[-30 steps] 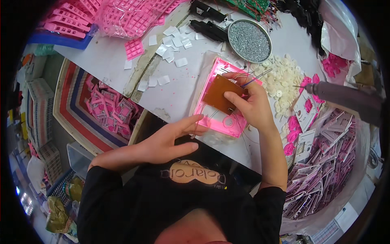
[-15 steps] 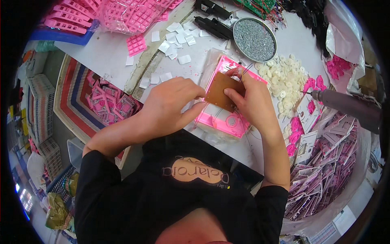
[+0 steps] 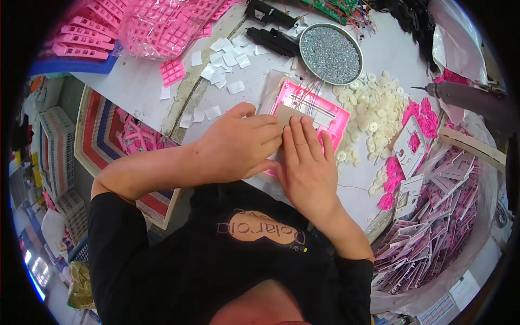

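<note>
Clearly, both hands meet over a flat brown board point(image 3: 288, 112), which lies on a pink rectangular plastic housing point(image 3: 340, 125) near the middle of the white table point(image 3: 138, 81). The right hand point(image 3: 310, 165) lies nearly flat, its grip wide, with straight fingers resting on the board. The left hand point(image 3: 235, 143) comes from the left with bent fingers, its tips by the board's left edge; whether its grip pinches the board, I cannot tell. Thin loose wires point(image 3: 310, 88) cross the housing's far part.

Just beyond stands a round metal dish point(image 3: 361, 66) full of small silver screws point(image 3: 330, 53). To the right spread off-white plastic discs point(image 3: 368, 104), with a dark grey electric screwdriver point(image 3: 471, 96) farther right. On the far left, square white paper pieces point(image 3: 228, 57) lie scattered near a clear bag of pink keypads point(image 3: 162, 30).
</note>
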`<state>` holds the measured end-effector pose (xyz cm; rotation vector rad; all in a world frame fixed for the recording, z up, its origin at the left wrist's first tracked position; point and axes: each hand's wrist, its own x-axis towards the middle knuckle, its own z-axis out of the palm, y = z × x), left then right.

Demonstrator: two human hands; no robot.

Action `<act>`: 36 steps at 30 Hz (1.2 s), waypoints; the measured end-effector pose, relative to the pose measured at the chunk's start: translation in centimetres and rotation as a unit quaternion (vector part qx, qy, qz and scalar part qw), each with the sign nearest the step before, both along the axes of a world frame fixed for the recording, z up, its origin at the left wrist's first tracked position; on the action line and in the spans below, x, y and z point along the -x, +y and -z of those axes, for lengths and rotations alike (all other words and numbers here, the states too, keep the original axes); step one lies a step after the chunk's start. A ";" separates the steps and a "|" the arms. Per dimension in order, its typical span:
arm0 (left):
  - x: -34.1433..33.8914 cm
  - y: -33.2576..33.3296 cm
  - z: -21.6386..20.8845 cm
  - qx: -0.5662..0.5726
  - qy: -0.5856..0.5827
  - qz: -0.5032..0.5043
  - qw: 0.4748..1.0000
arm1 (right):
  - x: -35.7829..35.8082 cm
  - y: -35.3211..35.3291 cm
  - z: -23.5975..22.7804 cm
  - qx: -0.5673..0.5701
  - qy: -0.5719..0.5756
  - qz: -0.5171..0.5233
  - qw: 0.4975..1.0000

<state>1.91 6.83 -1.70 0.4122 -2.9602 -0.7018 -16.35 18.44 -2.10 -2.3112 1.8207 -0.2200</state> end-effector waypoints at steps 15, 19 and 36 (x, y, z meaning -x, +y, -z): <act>16.9 -15.4 3.6 0.207 -0.011 -0.016 0.978 | 1.0 -0.9 -1.5 0.000 -0.056 0.011 0.998; 15.6 -16.5 4.6 0.225 0.058 -0.075 0.970 | 4.8 -1.3 -4.2 0.140 -0.221 -0.012 0.965; 4.3 -1.8 0.9 -0.082 0.203 -0.075 0.973 | 5.5 -6.0 -6.3 0.067 -0.792 -0.080 0.602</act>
